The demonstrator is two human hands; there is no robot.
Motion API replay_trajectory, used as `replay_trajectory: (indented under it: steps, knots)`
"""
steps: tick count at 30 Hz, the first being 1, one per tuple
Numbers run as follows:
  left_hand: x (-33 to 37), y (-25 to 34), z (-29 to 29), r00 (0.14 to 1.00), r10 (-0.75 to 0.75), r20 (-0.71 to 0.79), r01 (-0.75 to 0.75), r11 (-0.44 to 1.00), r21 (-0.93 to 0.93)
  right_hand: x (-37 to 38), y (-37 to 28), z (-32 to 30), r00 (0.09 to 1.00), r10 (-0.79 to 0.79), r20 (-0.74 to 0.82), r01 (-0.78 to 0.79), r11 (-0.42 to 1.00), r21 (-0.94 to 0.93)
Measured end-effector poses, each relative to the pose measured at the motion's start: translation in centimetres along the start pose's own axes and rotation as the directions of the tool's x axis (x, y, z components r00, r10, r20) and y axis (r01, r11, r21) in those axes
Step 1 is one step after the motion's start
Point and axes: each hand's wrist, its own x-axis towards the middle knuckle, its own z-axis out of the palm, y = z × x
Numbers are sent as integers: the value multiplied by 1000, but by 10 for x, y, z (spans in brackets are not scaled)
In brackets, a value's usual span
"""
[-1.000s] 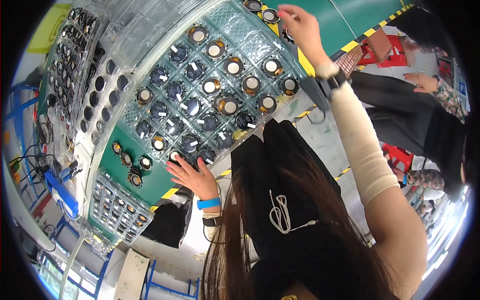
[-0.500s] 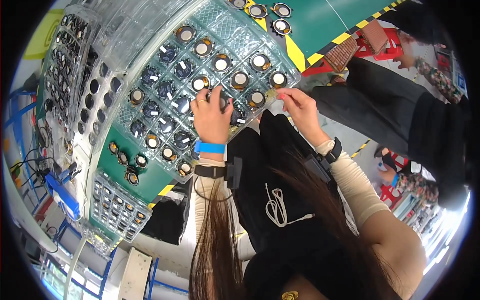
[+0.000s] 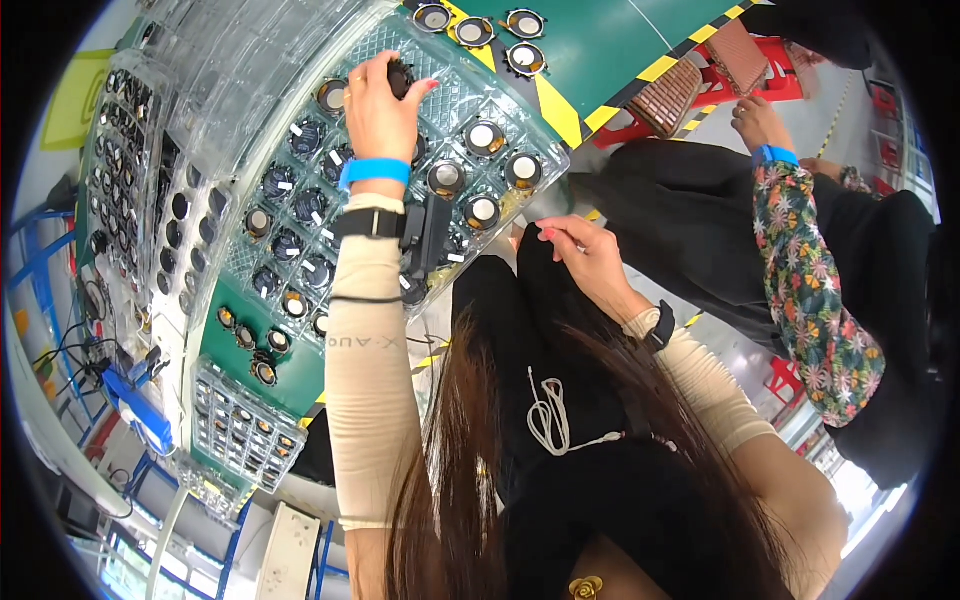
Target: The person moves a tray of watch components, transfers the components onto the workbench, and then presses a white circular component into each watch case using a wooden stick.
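The person's left hand is reaching out over the clear plastic blister tray lying on the green worktop, and its fingers are pinching a small round black speaker part at the tray's far side. The fingers are curling closed around the part, with the thumb hidden behind it, so the grip is looking firm. A blue wristband and a black strap with a small box are sitting on that forearm.

The right hand is hanging back off the tray's near right corner, above the person's dark lap. Its fingers are bending loosely with the thumb and forefinger close together; whether anything tiny is lying between them I cannot tell.

So the part is lying in the left hand, well apart from the right, and the left arm is stretching along the tray's length. Being round, the part is showing no long axis. Filled pockets are crowding around the hand: round silver-centred speaker parts toward the right edge, darker ones to the left. Stacked clear trays are closing off the left side, while the worktop's yellow-and-black striped edge is running just beyond the tray's right corner. Open room is lying mostly over the lap. A co-worker's hand with a floral sleeve is working well to the right.
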Motion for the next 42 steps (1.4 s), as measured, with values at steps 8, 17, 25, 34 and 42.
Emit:
replay_trajectory:
  steps: [8,17,25,34,42]
  knots:
    - [24,8,2,996,-80,47,77,995,67,2,7,-27,999,30,25,-30,1000,-4]
    - [0,6,-27,978,-133,160,80,950,300,-8,0,-26,991,95,95,-100,994,51]
    - [-165,-74,-167,822,-371,-432,400,916,-25,-42,-9,15,973,47,226,-40,999,-35]
    - [-407,-92,-213,804,-511,-304,561,821,106,-92,-40,171,815,-427,391,534,816,-223]
    - [-399,-114,-227,784,-610,-115,607,792,-65,-112,-54,295,766,-459,450,641,488,-592]
